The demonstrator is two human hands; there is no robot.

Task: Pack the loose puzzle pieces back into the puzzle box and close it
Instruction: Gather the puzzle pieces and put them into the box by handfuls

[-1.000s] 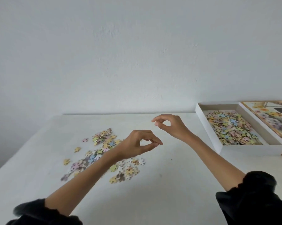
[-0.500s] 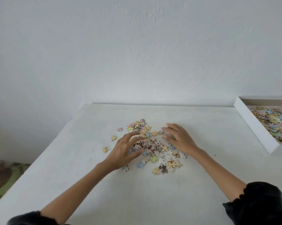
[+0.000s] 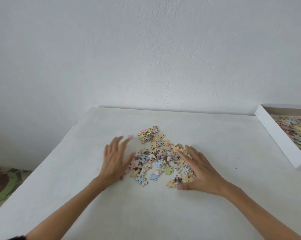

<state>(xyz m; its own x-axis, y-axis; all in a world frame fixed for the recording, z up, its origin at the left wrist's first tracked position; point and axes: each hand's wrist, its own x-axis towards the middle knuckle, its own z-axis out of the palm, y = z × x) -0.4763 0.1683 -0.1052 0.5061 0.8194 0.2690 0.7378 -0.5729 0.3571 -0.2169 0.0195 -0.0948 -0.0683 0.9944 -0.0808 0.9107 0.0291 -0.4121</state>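
Observation:
A heap of pastel loose puzzle pieces [image 3: 156, 156] lies on the white table [image 3: 146, 213] in the middle. My left hand [image 3: 116, 159] lies flat with straight fingers against the heap's left side, slightly blurred. My right hand [image 3: 200, 169] lies flat with spread fingers on the heap's right side, over some pieces. A single pink piece [image 3: 130, 136] sits apart near my left fingertips. The white puzzle box [image 3: 276, 134], open and holding several pieces, stands at the right edge, partly cut off.
A plain white wall rises just behind the table's far edge. Beyond the table's left edge, a green and brown mat [image 3: 2, 184] lies on the floor below.
Both hands came down from the air onto the table and have pushed the scattered pieces together into a tighter heap. The view has swung left, so the box is now mostly cut off.

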